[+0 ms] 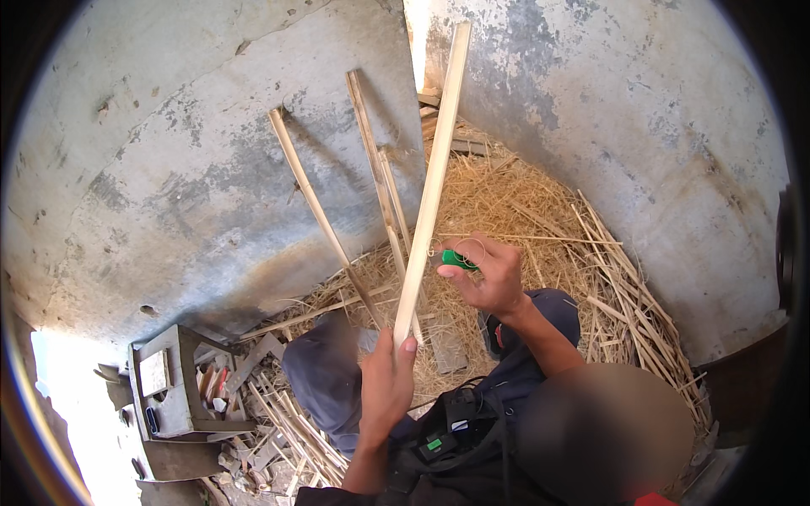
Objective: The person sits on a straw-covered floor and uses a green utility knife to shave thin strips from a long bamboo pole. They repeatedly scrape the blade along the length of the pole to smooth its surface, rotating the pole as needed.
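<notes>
A long, pale strip of split bamboo or wood (pixel 436 169) stands tilted in front of me, its top leaning slightly right. Its lower end is in my left hand (pixel 386 388), with the thumb along one edge. My right hand (pixel 492 274) is closed round a small green-handled tool (pixel 458 260) beside the strip's middle. The tool's working end is too small to make out, and my fingers cover part of the handle. A thin, pale curl of shaving (pixel 473 252) loops by these fingers.
Several strips, one of them a darker strip (pixel 316 198), lean against the left wall (pixel 194 177). Shavings (pixel 506 202) cover the ground ahead. A pile of thin sticks (pixel 645 308) lies along the right wall (pixel 666 152). At lower left stands a worn box-like stand (pixel 169 409).
</notes>
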`<state>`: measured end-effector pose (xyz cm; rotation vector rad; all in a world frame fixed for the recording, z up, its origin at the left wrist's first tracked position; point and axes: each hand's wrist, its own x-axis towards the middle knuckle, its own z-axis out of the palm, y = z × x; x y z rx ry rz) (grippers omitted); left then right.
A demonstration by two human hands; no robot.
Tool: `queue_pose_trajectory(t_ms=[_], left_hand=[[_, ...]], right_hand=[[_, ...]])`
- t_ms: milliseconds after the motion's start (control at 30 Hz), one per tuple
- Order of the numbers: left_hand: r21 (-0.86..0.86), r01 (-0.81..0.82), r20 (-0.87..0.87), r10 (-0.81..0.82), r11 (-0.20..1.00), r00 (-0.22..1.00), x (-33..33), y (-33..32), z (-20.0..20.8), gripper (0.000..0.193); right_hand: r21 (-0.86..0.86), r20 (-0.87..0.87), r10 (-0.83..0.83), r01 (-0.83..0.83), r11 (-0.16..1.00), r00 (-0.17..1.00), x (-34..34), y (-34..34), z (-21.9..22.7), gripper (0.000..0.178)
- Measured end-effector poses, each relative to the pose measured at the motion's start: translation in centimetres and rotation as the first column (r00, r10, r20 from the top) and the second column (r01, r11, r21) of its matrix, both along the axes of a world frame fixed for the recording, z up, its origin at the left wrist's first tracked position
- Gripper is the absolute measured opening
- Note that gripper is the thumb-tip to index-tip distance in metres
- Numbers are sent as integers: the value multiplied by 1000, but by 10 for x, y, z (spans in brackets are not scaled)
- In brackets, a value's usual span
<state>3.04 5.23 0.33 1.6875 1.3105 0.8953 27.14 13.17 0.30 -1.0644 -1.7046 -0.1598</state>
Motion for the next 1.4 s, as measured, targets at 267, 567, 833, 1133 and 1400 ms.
queue_pose_trajectory(t_ms=[267, 567, 833, 1133, 1400], left_hand=[[26, -26, 7, 26, 999, 1000, -6, -5, 2, 28], [-4, -44, 155, 44, 999, 987, -7, 2, 4, 24], [-85, 40, 304, -12, 996, 952, 4, 13, 18, 23], [-36, 26, 307, -13, 999, 952, 13, 22, 7, 22], [-38, 40, 298, -27, 998, 954, 10, 16, -1, 25]], right_hand=[[-3, -28, 67, -68, 998, 997, -8, -2, -1, 32], [-12, -72, 103, -104, 995, 992, -4, 1, 1, 29], [27, -35, 112, -111, 993, 993, -2, 2, -2, 33], [43, -9, 123, -122, 992, 992, -3, -1, 0, 35], [73, 53, 74, -78, 994, 996, -2, -4, 3, 40]])
